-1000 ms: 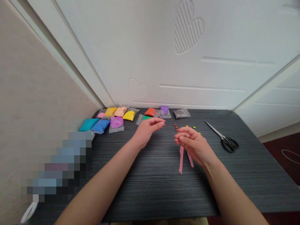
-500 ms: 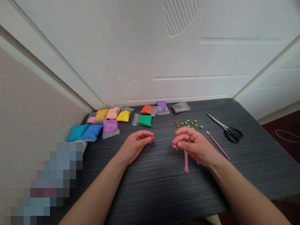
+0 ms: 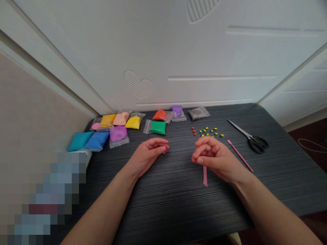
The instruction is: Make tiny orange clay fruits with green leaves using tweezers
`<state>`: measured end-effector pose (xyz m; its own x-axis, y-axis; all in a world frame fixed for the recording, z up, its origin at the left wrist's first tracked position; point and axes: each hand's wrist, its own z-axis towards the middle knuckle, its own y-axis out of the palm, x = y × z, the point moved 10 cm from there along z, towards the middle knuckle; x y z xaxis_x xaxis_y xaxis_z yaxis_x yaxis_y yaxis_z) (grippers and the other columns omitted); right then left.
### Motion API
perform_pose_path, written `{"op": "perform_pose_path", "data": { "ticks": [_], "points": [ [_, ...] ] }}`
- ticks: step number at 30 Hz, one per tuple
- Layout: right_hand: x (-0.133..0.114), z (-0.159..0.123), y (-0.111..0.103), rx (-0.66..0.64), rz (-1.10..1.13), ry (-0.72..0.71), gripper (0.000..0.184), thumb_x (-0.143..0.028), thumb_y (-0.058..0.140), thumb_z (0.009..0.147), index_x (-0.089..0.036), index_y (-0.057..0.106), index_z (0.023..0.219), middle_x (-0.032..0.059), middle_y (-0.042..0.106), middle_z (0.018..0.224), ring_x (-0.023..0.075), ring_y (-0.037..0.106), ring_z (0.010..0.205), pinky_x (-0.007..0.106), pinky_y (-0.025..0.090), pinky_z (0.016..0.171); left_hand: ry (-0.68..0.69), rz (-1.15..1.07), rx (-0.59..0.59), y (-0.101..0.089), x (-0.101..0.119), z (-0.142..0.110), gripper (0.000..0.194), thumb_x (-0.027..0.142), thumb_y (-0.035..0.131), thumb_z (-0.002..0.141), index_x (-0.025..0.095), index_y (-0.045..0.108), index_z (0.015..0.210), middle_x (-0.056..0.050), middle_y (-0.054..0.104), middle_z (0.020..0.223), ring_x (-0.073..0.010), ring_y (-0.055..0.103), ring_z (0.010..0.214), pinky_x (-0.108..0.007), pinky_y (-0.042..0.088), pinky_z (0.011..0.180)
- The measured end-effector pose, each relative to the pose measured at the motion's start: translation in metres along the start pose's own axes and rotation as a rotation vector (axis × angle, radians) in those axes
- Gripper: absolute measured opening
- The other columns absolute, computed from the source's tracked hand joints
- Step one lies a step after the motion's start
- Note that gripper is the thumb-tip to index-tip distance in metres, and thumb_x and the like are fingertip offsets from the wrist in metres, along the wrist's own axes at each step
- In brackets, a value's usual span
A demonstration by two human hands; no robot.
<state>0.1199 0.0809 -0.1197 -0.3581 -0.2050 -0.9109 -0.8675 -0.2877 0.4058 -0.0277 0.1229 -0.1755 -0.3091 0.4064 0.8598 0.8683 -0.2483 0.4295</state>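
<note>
My left hand [image 3: 150,154] is closed, pinching a small piece of red clay [image 3: 166,147] between thumb and fingertips above the table. Opposite it, my right hand [image 3: 213,156] has its fingers curled in and the thumb against them; whatever they may hold is too small or hidden to make out. A flat pink strip-shaped tool [image 3: 205,177] sticks out from under the right hand, its other end covered. Just beyond that hand lie several tiny yellow-and-green clay pieces [image 3: 216,133], some partly hidden by the fingers. Beside them are small red clay pieces [image 3: 194,131].
Bags of coloured clay line the back, including green [image 3: 158,127], orange-red [image 3: 160,115], yellow [image 3: 133,121], purple [image 3: 119,133] and blue [image 3: 97,140]. On the right are a thin pink tool [image 3: 240,155] and black-handled scissors [image 3: 257,144]. A white panelled wall [image 3: 163,51] bounds the dark table [image 3: 163,211].
The view has shifted slightly. My right hand has moved a little to the right, away from my left, its fingers still curled. My left hand keeps its pinch on the red clay.
</note>
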Motion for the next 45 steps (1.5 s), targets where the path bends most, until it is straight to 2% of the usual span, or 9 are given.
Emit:
{"op": "perform_pose_path", "data": {
  "ticks": [8,20,34,37,39,42,45],
  "points": [
    [-0.007,-0.001,-0.001,0.024,-0.053,-0.039,0.033,-0.008,0.066,0.066,-0.026,0.055,0.09,-0.0057,0.064,0.075,0.0062,0.059,0.071,0.019,0.045,0.067,0.001,-0.003,-0.007,0.0,0.0,0.0,0.021,0.008,0.065,0.066,0.017,0.065,0.085,0.0,0.066,0.077,-0.0064,0.058,0.07,-0.018,0.042,0.072],
    [-0.007,-0.001,-0.006,0.029,-0.065,-0.013,0.023,-0.014,0.06,0.074,-0.024,0.056,0.095,-0.0016,0.068,0.086,0.0087,0.063,0.076,0.022,0.048,0.072,0.009,-0.015,-0.014,0.001,0.001,0.001,0.021,0.009,0.066,0.065,0.016,0.065,0.085,-0.001,0.066,0.076,-0.0067,0.058,0.069,-0.018,0.042,0.071],
    [-0.014,-0.002,-0.001,0.007,-0.181,-0.079,0.034,-0.014,0.065,0.068,-0.027,0.049,0.096,-0.0045,0.063,0.078,0.0083,0.06,0.073,0.023,0.046,0.068,0.016,-0.018,-0.012,0.0,0.001,0.001,0.022,0.008,0.067,0.064,0.016,0.065,0.085,-0.001,0.066,0.076,-0.0069,0.058,0.069,-0.019,0.042,0.071],
    [-0.017,-0.002,-0.002,0.034,-0.477,-0.136,0.034,-0.017,0.062,0.071,-0.026,0.047,0.1,-0.0026,0.061,0.079,0.0107,0.058,0.076,0.027,0.044,0.071,0.014,-0.018,-0.016,0.001,0.001,0.001,0.022,0.008,0.066,0.064,0.016,0.065,0.085,-0.001,0.066,0.076,-0.0067,0.059,0.069,-0.019,0.042,0.071],
    [-0.016,0.0,0.003,0.03,-0.85,-0.193,0.029,-0.018,0.058,0.074,-0.024,0.049,0.101,-0.0006,0.062,0.084,0.0129,0.056,0.082,0.031,0.04,0.078,0.011,-0.019,-0.019,0.001,0.001,0.002,0.021,0.008,0.066,0.065,0.016,0.065,0.085,0.0,0.066,0.076,-0.0065,0.059,0.069,-0.018,0.042,0.072],
    [0.001,0.005,0.016,-0.069,-1.331,-0.222,0.021,-0.017,0.051,0.079,-0.023,0.052,0.099,0.0011,0.063,0.088,0.0153,0.055,0.087,0.036,0.031,0.085,0.011,-0.023,-0.016,0.0,0.001,0.002,0.021,0.009,0.066,0.065,0.016,0.065,0.085,0.0,0.066,0.076,-0.0066,0.059,0.069,-0.018,0.042,0.072],
    [0.015,0.008,0.021,-0.126,-1.527,-0.207,0.021,-0.019,0.045,0.083,-0.023,0.052,0.103,0.0024,0.063,0.088,0.0162,0.054,0.089,0.038,0.027,0.086,0.018,-0.023,-0.021,0.001,0.001,0.002,0.021,0.008,0.066,0.065,0.017,0.065,0.085,0.0,0.066,0.076,-0.0062,0.058,0.069,-0.018,0.042,0.072]
  ]
}}
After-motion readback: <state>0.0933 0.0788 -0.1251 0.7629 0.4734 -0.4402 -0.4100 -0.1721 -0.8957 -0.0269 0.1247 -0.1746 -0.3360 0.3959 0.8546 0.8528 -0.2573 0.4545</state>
